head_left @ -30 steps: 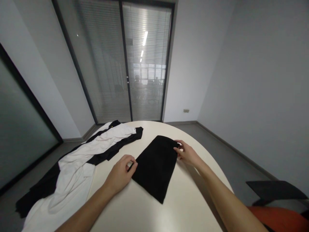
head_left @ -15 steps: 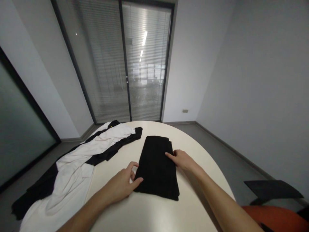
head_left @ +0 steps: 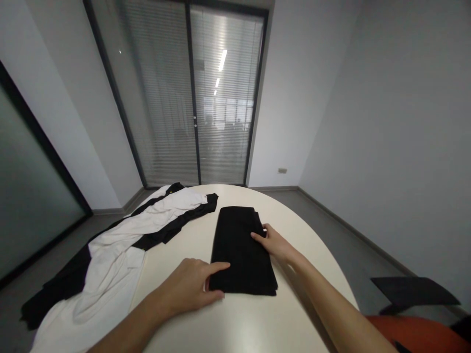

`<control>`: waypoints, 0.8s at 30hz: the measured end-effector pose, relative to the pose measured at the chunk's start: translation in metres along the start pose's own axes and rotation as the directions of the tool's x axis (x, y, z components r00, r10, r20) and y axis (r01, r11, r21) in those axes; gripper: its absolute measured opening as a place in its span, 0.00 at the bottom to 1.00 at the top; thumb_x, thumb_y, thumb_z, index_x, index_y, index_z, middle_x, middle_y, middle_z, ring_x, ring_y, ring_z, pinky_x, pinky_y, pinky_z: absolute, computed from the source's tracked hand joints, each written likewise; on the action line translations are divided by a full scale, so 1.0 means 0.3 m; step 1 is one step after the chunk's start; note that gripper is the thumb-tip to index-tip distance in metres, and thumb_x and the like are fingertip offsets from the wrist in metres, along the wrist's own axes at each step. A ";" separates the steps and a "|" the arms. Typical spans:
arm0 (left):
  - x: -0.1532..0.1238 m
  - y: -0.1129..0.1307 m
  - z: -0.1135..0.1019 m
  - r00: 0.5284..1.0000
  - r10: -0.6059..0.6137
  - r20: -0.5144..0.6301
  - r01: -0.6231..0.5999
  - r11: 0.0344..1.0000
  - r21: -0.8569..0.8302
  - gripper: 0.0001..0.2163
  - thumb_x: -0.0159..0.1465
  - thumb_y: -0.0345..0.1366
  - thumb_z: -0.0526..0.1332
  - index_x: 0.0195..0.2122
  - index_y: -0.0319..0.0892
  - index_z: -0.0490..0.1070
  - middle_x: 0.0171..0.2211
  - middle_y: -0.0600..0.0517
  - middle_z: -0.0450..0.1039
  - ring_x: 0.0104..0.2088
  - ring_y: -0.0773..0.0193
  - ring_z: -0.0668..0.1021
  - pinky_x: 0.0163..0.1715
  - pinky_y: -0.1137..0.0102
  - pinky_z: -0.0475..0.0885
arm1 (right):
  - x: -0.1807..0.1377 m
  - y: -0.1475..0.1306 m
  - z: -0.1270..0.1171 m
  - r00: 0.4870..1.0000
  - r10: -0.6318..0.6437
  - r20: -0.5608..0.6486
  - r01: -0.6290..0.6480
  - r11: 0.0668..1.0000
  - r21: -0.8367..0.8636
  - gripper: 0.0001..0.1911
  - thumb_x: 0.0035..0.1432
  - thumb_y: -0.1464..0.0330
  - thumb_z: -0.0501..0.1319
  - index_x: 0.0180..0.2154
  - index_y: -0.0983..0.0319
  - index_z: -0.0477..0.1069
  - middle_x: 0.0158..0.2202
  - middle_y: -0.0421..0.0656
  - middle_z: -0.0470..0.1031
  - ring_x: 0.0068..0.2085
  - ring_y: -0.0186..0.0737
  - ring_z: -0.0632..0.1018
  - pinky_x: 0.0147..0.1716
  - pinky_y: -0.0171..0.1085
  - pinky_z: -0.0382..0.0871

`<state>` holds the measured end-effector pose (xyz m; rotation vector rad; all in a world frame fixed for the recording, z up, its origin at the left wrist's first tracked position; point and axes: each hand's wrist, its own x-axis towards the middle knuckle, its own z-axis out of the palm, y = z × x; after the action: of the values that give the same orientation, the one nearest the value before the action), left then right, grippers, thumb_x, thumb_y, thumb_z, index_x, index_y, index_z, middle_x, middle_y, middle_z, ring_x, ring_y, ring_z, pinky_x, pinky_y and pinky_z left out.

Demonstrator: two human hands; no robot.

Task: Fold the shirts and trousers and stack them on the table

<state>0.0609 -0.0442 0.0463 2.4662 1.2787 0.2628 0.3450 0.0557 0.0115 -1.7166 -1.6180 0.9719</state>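
A folded black garment (head_left: 239, 255) lies as a flat, layered rectangle on the table in front of me; its exact kind cannot be made out. My left hand (head_left: 195, 284) is at its near left corner, index finger stretched over the top and thumb apart beside the near edge. On the right side, my right hand (head_left: 274, 241) grips the garment's edge, the thumb resting on top and the other fingers partly hidden at the side.
Loose white clothing (head_left: 114, 274) and black clothing (head_left: 69, 279) spread along the left of the round cream table (head_left: 243, 323). An orange and black chair (head_left: 415, 328) stands at the lower right. Beyond the table are glass doors with blinds (head_left: 224, 147).
My left hand has shifted toward the near corner, its index finger now reaching further over the cloth. The garment's near edge has turned slightly and looks straighter. My right hand stays nearly where it was.
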 end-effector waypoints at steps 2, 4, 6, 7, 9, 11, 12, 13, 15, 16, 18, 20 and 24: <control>0.000 -0.001 0.004 1.000 0.016 -0.012 -0.015 0.998 0.062 0.24 0.62 0.43 0.62 0.61 0.56 0.68 0.30 0.54 0.81 0.32 0.57 0.81 0.37 0.65 0.69 | -0.003 0.001 0.006 0.999 -0.024 -0.025 0.023 1.000 -0.015 0.20 0.61 0.59 0.64 0.49 0.63 0.65 0.34 0.43 0.78 0.33 0.41 0.78 0.33 0.36 0.68; 0.000 -0.008 0.013 0.998 0.036 -0.041 -0.030 0.991 0.129 0.22 0.65 0.38 0.59 0.61 0.54 0.69 0.30 0.53 0.81 0.31 0.57 0.80 0.36 0.65 0.69 | 0.005 0.007 0.013 0.997 -0.047 -0.056 0.046 0.999 -0.019 0.17 0.62 0.62 0.63 0.49 0.62 0.65 0.34 0.43 0.77 0.35 0.41 0.78 0.34 0.36 0.69; 0.000 -0.016 0.022 0.996 0.064 -0.062 -0.051 0.980 0.192 0.22 0.65 0.35 0.56 0.61 0.53 0.69 0.29 0.52 0.80 0.28 0.58 0.80 0.34 0.66 0.69 | 0.019 0.020 0.016 0.995 -0.069 -0.079 0.068 0.998 -0.014 0.17 0.62 0.62 0.63 0.49 0.62 0.65 0.36 0.43 0.78 0.36 0.41 0.78 0.35 0.37 0.70; 0.001 -0.020 0.025 0.995 0.077 -0.061 -0.062 0.974 0.216 0.23 0.65 0.33 0.55 0.61 0.52 0.69 0.28 0.51 0.80 0.27 0.59 0.79 0.33 0.66 0.69 | 0.027 0.028 0.017 0.994 -0.073 -0.083 0.072 0.997 -0.014 0.17 0.62 0.62 0.63 0.49 0.61 0.65 0.37 0.44 0.78 0.37 0.41 0.79 0.35 0.37 0.70; 0.002 -0.024 0.027 0.992 0.120 -0.040 -0.107 0.964 0.244 0.23 0.65 0.32 0.55 0.61 0.52 0.69 0.28 0.51 0.79 0.26 0.59 0.78 0.32 0.66 0.69 | 0.039 0.045 0.018 0.995 -0.068 -0.072 0.068 0.998 -0.016 0.18 0.61 0.60 0.64 0.49 0.61 0.65 0.39 0.45 0.79 0.37 0.42 0.79 0.36 0.38 0.71; 0.002 -0.023 0.021 0.981 0.193 -0.021 -0.182 0.950 0.252 0.23 0.65 0.32 0.56 0.61 0.51 0.69 0.32 0.50 0.79 0.31 0.58 0.79 0.33 0.65 0.70 | 0.048 0.062 0.020 0.997 -0.048 -0.067 0.047 0.999 -0.012 0.20 0.61 0.57 0.64 0.49 0.62 0.66 0.40 0.47 0.79 0.39 0.43 0.80 0.38 0.38 0.71; 0.001 -0.021 0.016 0.973 0.231 -0.020 -0.218 0.943 0.252 0.22 0.65 0.32 0.56 0.60 0.51 0.70 0.35 0.50 0.78 0.34 0.58 0.78 0.35 0.65 0.71 | 0.052 0.069 0.023 0.996 -0.041 -0.075 0.040 0.999 -0.014 0.21 0.61 0.55 0.63 0.48 0.62 0.66 0.40 0.47 0.80 0.40 0.44 0.80 0.38 0.39 0.72; 0.000 -0.018 0.010 0.965 0.260 -0.020 -0.247 0.936 0.251 0.21 0.65 0.33 0.57 0.59 0.52 0.70 0.37 0.50 0.77 0.37 0.57 0.78 0.36 0.65 0.71 | 0.055 0.074 0.026 0.996 -0.039 -0.083 0.037 0.999 -0.020 0.21 0.61 0.54 0.63 0.48 0.62 0.66 0.41 0.47 0.80 0.40 0.44 0.80 0.39 0.39 0.72; -0.005 -0.010 -0.001 0.958 0.286 -0.016 -0.274 0.931 0.242 0.19 0.64 0.33 0.60 0.57 0.53 0.72 0.40 0.49 0.74 0.40 0.57 0.76 0.38 0.65 0.71 | 0.060 0.080 0.033 0.994 -0.052 -0.094 0.049 0.998 -0.036 0.20 0.62 0.56 0.62 0.49 0.61 0.66 0.40 0.46 0.80 0.41 0.44 0.80 0.40 0.39 0.72; -0.008 -0.005 -0.005 0.957 0.289 -0.007 -0.280 0.933 0.225 0.19 0.63 0.34 0.61 0.56 0.53 0.71 0.41 0.49 0.73 0.40 0.57 0.76 0.38 0.64 0.71 | 0.063 0.081 0.035 0.993 -0.066 -0.098 0.061 0.997 -0.044 0.18 0.62 0.58 0.62 0.49 0.61 0.67 0.40 0.46 0.80 0.42 0.44 0.80 0.41 0.39 0.72; -0.012 0.001 -0.008 0.956 0.293 0.003 -0.290 0.944 0.160 0.20 0.63 0.35 0.62 0.58 0.53 0.70 0.42 0.50 0.72 0.42 0.58 0.75 0.41 0.64 0.72 | 0.068 0.080 0.030 0.989 -0.097 -0.108 0.092 0.994 -0.052 0.17 0.62 0.61 0.63 0.49 0.60 0.67 0.40 0.45 0.80 0.42 0.44 0.80 0.42 0.39 0.72; -0.013 -0.002 -0.002 0.957 0.290 -0.014 -0.288 0.954 0.088 0.21 0.66 0.36 0.60 0.60 0.52 0.67 0.45 0.49 0.73 0.44 0.59 0.75 0.44 0.63 0.73 | 0.076 0.078 0.009 0.985 -0.123 -0.118 0.118 0.992 -0.049 0.16 0.61 0.62 0.63 0.49 0.60 0.69 0.41 0.46 0.80 0.42 0.44 0.80 0.43 0.39 0.72; -0.002 -0.055 0.039 0.964 0.249 -0.099 -0.244 0.968 0.059 0.23 0.69 0.38 0.56 0.65 0.52 0.60 0.58 0.48 0.69 0.57 0.57 0.71 0.57 0.59 0.69 | 0.105 0.083 -0.077 0.994 -0.095 -0.062 0.098 0.994 0.046 0.16 0.60 0.63 0.64 0.48 0.62 0.72 0.40 0.46 0.81 0.40 0.44 0.81 0.40 0.38 0.74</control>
<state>0.0519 -0.0384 0.0291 2.6841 1.0242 0.4359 0.3780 0.0861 0.0003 -1.6038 -1.6101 0.8981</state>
